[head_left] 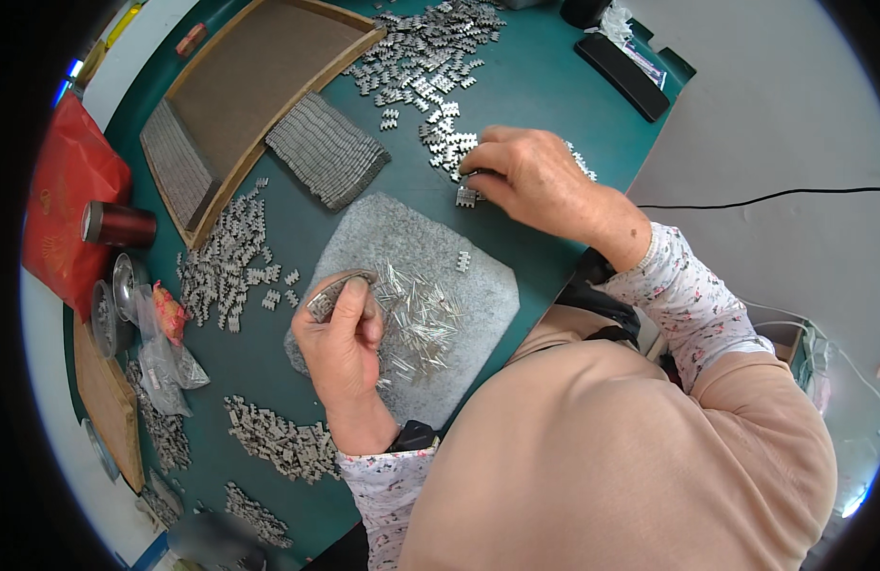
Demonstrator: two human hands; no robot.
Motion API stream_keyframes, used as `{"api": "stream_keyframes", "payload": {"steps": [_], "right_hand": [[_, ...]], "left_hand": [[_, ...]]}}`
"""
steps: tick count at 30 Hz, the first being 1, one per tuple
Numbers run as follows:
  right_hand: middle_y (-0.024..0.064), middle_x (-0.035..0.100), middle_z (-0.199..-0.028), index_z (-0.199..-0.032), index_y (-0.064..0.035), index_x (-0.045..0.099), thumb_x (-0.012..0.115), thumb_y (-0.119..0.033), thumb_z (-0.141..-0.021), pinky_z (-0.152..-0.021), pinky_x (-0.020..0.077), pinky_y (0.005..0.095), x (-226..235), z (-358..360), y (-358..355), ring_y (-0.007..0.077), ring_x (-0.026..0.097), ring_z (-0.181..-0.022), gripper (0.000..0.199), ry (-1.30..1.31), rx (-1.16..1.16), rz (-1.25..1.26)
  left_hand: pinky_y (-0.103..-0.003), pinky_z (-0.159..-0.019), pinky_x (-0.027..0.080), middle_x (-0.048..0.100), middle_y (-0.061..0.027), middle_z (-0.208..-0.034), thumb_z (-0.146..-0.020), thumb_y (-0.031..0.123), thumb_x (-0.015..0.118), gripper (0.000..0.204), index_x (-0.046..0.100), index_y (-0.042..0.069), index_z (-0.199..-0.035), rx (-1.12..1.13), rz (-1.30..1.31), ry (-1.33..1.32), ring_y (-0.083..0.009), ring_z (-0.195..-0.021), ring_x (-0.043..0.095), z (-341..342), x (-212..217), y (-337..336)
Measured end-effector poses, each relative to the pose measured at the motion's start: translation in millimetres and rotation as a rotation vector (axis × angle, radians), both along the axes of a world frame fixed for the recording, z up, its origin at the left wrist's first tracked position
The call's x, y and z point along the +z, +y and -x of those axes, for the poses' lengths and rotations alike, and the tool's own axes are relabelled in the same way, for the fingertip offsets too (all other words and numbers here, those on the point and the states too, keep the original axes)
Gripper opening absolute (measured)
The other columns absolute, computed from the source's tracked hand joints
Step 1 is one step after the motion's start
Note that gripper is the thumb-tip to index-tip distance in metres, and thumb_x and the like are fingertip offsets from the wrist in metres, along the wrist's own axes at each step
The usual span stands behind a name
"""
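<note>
Notched metal clips sorted on a green table.
Left hand (343, 333) pinches a stacked clip bundle (331, 294) over a grey felt pad (459, 305); right hand (525, 176) fingers close on one clip (467, 197).

Shiny metal pins (416, 314), fuzzy grey felt pad (478, 285), matt wooden tray (259, 67)

Workshop: metal parts (430, 57) heaped on green workbench (535, 86).

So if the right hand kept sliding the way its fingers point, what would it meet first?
The right hand points left across the table, fingertips on a small notched metal piece. Beyond that, probably the stacked block of metal pieces, though depth is unclear.
</note>
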State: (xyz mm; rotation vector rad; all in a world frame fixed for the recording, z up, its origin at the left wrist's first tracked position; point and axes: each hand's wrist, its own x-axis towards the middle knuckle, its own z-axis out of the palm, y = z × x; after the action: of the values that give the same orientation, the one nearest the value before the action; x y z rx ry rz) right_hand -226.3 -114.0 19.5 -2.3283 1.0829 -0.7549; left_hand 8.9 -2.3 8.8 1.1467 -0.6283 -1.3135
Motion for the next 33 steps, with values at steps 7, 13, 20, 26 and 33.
{"api": "stream_keyframes", "payload": {"steps": [7,13,20,26,33], "right_hand": [[0.0127,0.060,-0.084,-0.086,-0.0020,0.063,0.069,-0.010,-0.077,-0.069,0.0507,0.0424,-16.8,3.3,9.9,0.0326,0.062,-0.082,0.014,0.335,-0.124,0.129],[0.0150,0.059,-0.084,-0.087,-0.0008,0.059,0.064,-0.004,-0.076,-0.069,0.0503,0.0440,-16.8,-5.9,8.6,0.0354,0.061,-0.080,0.012,0.322,-0.153,0.101],[0.0175,0.063,-0.082,-0.088,0.0022,0.057,0.062,0.001,-0.073,-0.064,0.0500,0.0424,11.1,-26.4,16.7,0.0362,0.062,-0.072,0.015,-0.056,0.067,-0.005],[0.0171,0.061,-0.077,-0.085,0.0024,0.056,0.061,0.003,-0.071,-0.060,0.0488,0.0406,12.0,-64.9,31.9,0.0337,0.062,-0.069,0.015,-0.323,0.239,-0.268],[0.0115,0.059,-0.079,-0.089,0.0005,0.055,0.061,0.003,-0.076,-0.057,0.0516,0.0318,0.5,-71.5,33.3,0.0215,0.062,-0.067,0.015,-0.299,0.237,-0.138]], "left_hand": [[-0.020,-0.039,0.032,0.056,-0.0039,-0.061,-0.085,0.007,0.069,0.013,0.067,-0.005,-0.089,0.033,-0.011,-0.058,-0.0089,-0.045,0.047,3.4,1.2,-2.5],[-0.023,-0.041,0.032,0.055,-0.0053,-0.064,-0.085,0.009,0.068,0.016,0.065,-0.006,-0.090,0.057,-0.056,-0.125,-0.0126,-0.048,0.049,7.8,3.9,-1.9],[-0.023,-0.043,0.035,0.057,-0.0059,-0.066,-0.084,0.008,0.069,0.015,0.065,-0.005,-0.091,0.043,-0.038,-0.125,-0.0129,-0.050,0.050,8.7,-1.3,-2.2],[-0.021,-0.045,0.042,0.062,-0.0056,-0.068,-0.084,0.005,0.070,0.012,0.068,-0.004,-0.092,0.035,-0.005,-0.074,-0.0103,-0.051,0.055,8.4,-0.6,0.0],[-0.020,-0.048,0.045,0.064,-0.0059,-0.069,-0.084,0.004,0.069,0.012,0.067,-0.003,-0.094,0.013,0.016,-0.178,-0.0099,-0.053,0.058,9.2,0.3,-0.7]]}}
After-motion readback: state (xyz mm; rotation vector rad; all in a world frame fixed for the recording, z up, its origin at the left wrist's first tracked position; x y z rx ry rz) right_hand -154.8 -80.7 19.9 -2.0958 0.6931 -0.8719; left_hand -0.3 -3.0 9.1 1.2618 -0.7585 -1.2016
